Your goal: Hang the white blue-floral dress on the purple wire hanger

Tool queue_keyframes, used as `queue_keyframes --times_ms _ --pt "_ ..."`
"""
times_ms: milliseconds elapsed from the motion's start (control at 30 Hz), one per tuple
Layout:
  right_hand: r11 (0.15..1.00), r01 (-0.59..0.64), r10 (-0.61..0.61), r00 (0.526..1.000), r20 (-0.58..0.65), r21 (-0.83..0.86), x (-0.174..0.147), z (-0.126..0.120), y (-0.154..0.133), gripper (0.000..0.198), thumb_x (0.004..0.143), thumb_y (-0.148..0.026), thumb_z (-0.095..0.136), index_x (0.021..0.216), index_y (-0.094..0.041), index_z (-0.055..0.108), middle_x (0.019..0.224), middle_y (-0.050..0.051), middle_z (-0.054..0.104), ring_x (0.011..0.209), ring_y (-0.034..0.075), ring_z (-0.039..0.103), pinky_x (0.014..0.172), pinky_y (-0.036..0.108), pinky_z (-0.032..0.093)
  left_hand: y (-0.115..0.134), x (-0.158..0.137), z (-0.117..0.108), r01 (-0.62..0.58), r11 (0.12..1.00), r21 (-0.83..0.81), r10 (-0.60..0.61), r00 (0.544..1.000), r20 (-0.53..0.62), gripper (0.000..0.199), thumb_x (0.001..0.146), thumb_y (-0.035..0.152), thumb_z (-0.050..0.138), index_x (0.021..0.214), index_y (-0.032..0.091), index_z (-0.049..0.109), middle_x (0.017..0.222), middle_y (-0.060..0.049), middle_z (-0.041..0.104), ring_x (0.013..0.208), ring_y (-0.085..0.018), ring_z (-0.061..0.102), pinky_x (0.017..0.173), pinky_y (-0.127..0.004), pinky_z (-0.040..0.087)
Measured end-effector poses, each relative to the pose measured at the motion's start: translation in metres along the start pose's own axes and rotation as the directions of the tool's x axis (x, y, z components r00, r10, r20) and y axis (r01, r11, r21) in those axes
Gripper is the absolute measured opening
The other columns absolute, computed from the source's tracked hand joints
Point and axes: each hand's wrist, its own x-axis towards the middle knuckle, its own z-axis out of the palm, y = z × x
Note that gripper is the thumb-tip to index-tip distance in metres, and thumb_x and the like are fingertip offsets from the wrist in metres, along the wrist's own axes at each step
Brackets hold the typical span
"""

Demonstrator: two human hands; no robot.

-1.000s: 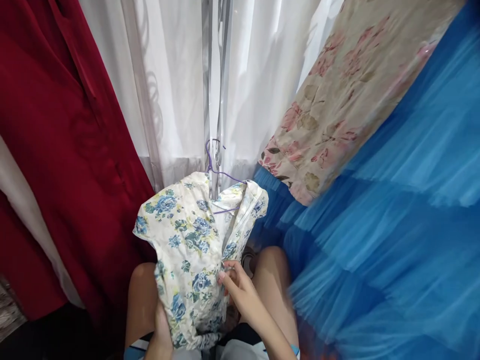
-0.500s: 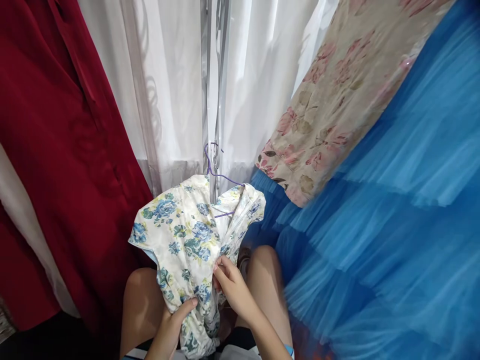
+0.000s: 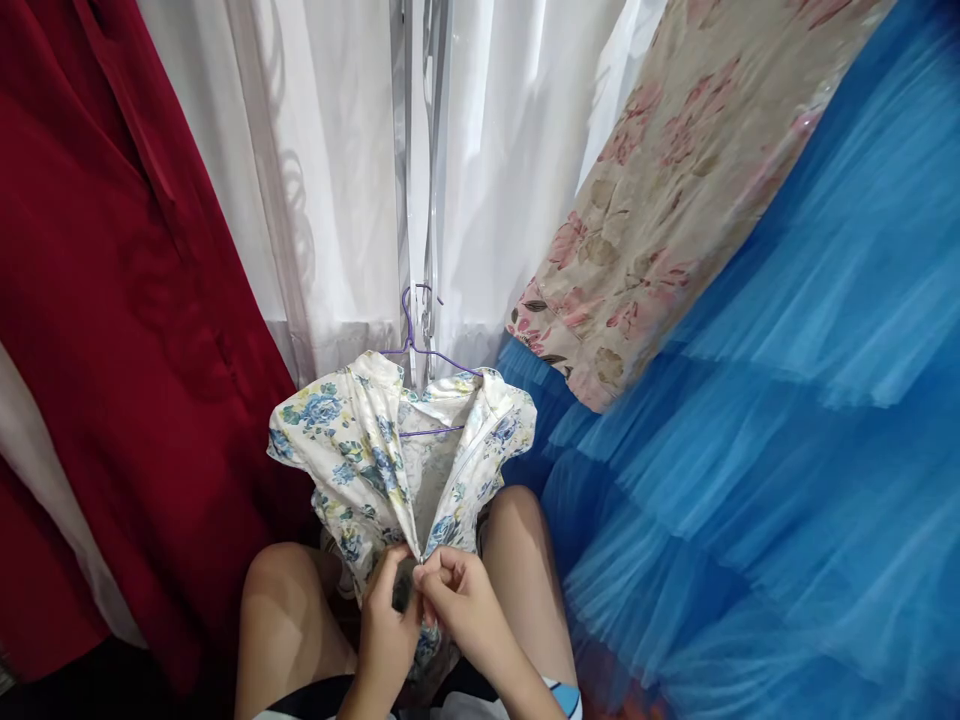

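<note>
Both hands are on the same garment, gripping right at the bottom of its open V. Right hand (image 3: 441, 583): thumb and index pinched tight on the cloth at the V's lowest point, other fingers curled under. Can't tell if a small fastener sits inside the pinch. Left hand (image 3: 397, 590): just beside it, index and thumb bent into a narrow ring, holding cloth by the left edge of the V; thumb tip partly hidden by the right hand's fingers.

Floral garment (image 3: 326, 408): white with blue, green and yellow print, between the person's knees, short sleeves spread to both sides, lower part bunched under the hands. Shoulders on a purple hanger (image 3: 409, 345), crossbar visible through the neck. Hook is up by some silvery strips (image 3: 418, 200); can't tell if it's hooked on them.

Room: white curtain (image 3: 337, 200) behind, red cloth (image 3: 150, 350) hanging on the left, beige floral cloth (image 3: 630, 240) on the right, partly over a tiered blue tulle (image 3: 750, 420). Dark floor (image 3: 67, 690) at lower left.

Count: two hands, two bare knees, one garment in hand, one hanger, one beige floral piece. Strips overlap, no reliable count.
</note>
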Motion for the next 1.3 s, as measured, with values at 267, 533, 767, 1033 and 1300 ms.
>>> queue_keyframes --times_ms 267,533,767,1033,1300 --pt "0.989 0.140 -0.145 0.985 -0.091 -0.056 0.046 -0.011 -0.078 0.032 0.084 -0.044 0.064 0.068 -0.017 0.059 0.048 -0.002 0.058 0.037 0.007 0.040 0.040 0.021 0.028 -0.001 0.007 -0.003 -0.042 0.998 0.047 0.039 0.997 0.060 0.015 0.090 0.020 0.052 0.076 0.019 0.054 0.071 -0.001 0.057 0.069 -0.015 0.058 0.067 -0.023 0.046" --pt "0.931 0.365 -0.361 0.926 -0.108 0.012 0.141 0.008 -0.176 0.024 0.076 -0.037 0.064 0.064 -0.016 0.061 0.050 -0.001 0.061 0.036 0.008 0.040 0.038 0.022 0.028 -0.021 0.002 -0.003 0.007 0.986 0.165 -0.032 0.988 0.148 0.016 0.090 0.021 0.052 0.074 0.019 0.053 0.071 -0.001 0.058 0.066 -0.015 0.059 0.064 -0.023 0.045" --pt "0.925 0.376 -0.378 0.925 -0.039 -0.054 0.127 0.015 -0.163 0.024 0.082 -0.042 0.060 0.075 -0.020 0.053 0.049 -0.004 0.060 0.036 0.010 0.045 0.040 0.022 0.033 0.017 0.061 -0.032 -0.016 1.000 0.010 0.015 0.997 0.073 0.024 0.093 0.031 0.056 0.113 0.021 0.064 0.092 -0.004 0.067 0.088 -0.018 0.063 0.082 -0.028 0.049" --pt "0.864 0.475 -0.481 0.877 0.008 -0.167 0.116 0.010 -0.177 0.028 0.087 -0.045 0.058 0.076 -0.019 0.053 0.053 -0.003 0.058 0.044 0.010 0.047 0.047 0.023 0.037 0.112 0.210 -0.066 -0.461 0.873 0.160 0.459 0.887 0.050 0.026 0.099 0.029 0.044 0.110 0.019 0.065 0.095 -0.006 0.063 0.091 -0.019 0.059 0.085 -0.031 0.044" --pt "0.778 0.424 -0.507 0.859 -0.065 -0.463 0.131 -0.005 -0.110 0.024 0.083 -0.032 0.057 0.064 -0.021 0.046 0.053 -0.006 0.045 0.048 0.010 0.040 0.051 0.024 0.030 0.108 0.232 -0.097 -0.389 0.902 0.186 0.429 0.849 -0.307 0.020 0.097 0.029 0.051 0.087 0.016 0.061 0.081 -0.001 0.059 0.080 -0.014 0.056 0.074 -0.024 0.041"
